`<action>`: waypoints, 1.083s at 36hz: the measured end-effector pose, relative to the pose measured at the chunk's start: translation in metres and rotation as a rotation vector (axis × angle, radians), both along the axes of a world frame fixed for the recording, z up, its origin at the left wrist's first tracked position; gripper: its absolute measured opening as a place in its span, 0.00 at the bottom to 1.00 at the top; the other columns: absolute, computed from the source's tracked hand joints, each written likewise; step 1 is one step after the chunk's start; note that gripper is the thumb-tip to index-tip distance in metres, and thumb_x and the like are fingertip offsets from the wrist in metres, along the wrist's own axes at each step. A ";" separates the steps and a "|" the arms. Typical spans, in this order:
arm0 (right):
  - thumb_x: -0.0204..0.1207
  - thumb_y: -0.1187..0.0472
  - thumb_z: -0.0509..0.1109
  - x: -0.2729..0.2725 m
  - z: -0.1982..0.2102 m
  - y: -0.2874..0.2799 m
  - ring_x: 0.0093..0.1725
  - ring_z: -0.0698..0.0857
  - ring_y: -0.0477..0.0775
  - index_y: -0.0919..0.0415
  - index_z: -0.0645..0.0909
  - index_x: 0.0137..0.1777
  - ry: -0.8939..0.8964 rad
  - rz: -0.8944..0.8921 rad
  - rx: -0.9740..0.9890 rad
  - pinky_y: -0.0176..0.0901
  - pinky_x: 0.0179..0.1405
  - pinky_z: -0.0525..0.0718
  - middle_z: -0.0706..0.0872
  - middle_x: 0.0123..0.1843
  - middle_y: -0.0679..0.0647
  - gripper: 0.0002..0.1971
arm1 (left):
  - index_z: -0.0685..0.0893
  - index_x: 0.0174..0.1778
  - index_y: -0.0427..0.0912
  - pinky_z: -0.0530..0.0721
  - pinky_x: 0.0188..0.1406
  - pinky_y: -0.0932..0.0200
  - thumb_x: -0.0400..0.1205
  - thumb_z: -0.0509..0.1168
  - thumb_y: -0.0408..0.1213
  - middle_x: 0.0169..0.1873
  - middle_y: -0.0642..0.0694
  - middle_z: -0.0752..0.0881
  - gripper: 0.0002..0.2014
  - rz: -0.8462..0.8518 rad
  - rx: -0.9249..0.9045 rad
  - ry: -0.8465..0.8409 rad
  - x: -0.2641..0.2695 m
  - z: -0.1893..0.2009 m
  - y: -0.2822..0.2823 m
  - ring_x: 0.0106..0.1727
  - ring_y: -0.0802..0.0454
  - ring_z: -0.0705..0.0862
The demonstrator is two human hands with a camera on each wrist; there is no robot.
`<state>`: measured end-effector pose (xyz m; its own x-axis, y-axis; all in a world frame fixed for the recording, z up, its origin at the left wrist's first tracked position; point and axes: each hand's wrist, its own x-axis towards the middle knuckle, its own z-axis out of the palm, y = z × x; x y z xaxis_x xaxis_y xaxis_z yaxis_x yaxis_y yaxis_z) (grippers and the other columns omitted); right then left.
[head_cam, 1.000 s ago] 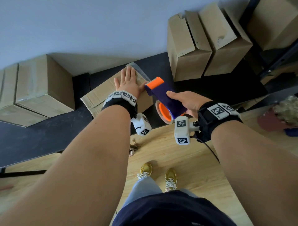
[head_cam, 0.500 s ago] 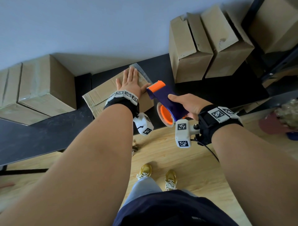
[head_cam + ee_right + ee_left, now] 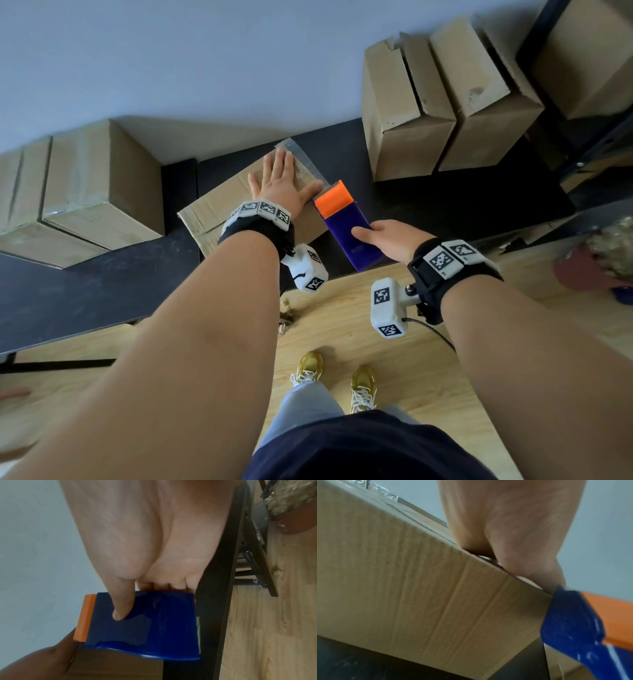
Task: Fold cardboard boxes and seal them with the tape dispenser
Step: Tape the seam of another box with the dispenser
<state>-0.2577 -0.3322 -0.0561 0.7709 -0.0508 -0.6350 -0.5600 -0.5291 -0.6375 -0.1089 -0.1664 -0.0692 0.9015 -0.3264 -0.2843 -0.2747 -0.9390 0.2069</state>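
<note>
Black table (image 3: 102, 301) – long dark top, running along the wall, wood floor (image 3: 342, 329) below it. On it: cardboard box (image 3: 219, 209) near the front edge, clear tape strip along its top, overhanging at the far corner. Left end – closed cardboard boxes (image 3: 92, 185), side by side, touching. Right end – upright cardboard boxes (image 3: 442, 113) leaning together, top flaps loose. On the floor: gold sneakers (image 3: 335, 377) of the person standing at the table, small unidentifiable bits near the table edge.
</note>
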 end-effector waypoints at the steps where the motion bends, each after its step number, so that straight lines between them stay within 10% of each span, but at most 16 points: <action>1: 0.85 0.39 0.55 0.002 -0.002 0.001 0.53 0.86 0.54 0.58 0.80 0.59 0.010 -0.004 0.013 0.44 0.51 0.77 0.87 0.54 0.55 0.24 | 0.39 0.85 0.47 0.34 0.80 0.36 0.81 0.50 0.68 0.84 0.52 0.37 0.44 0.003 -0.003 -0.003 -0.001 0.000 0.000 0.83 0.51 0.32; 7: 0.72 0.38 0.71 0.008 -0.025 0.006 0.60 0.86 0.59 0.57 0.80 0.62 0.080 -0.320 0.302 0.60 0.73 0.76 0.89 0.58 0.58 0.27 | 0.39 0.85 0.47 0.34 0.80 0.36 0.81 0.48 0.68 0.84 0.52 0.37 0.44 0.017 0.010 -0.021 -0.004 -0.002 -0.002 0.83 0.51 0.33; 16: 0.53 0.32 0.79 0.007 -0.035 -0.003 0.55 0.89 0.61 0.58 0.84 0.60 0.002 -0.556 0.474 0.61 0.66 0.83 0.91 0.53 0.58 0.39 | 0.39 0.85 0.47 0.34 0.80 0.37 0.81 0.47 0.68 0.84 0.53 0.37 0.44 0.032 0.018 -0.025 -0.004 -0.002 -0.004 0.83 0.52 0.33; 33: 0.76 0.43 0.73 0.010 -0.045 -0.004 0.51 0.86 0.56 0.55 0.87 0.55 -0.039 -0.751 0.694 0.50 0.51 0.84 0.90 0.49 0.56 0.18 | 0.39 0.85 0.46 0.32 0.79 0.37 0.81 0.47 0.68 0.84 0.52 0.36 0.43 0.021 0.004 -0.015 -0.002 -0.004 -0.003 0.83 0.51 0.32; 39: 0.67 0.39 0.76 0.013 -0.048 -0.001 0.55 0.85 0.58 0.54 0.88 0.56 -0.112 -0.758 0.672 0.50 0.54 0.81 0.90 0.50 0.56 0.23 | 0.39 0.85 0.46 0.33 0.79 0.37 0.82 0.48 0.68 0.84 0.52 0.37 0.43 0.025 0.013 -0.022 -0.001 -0.005 -0.004 0.83 0.50 0.33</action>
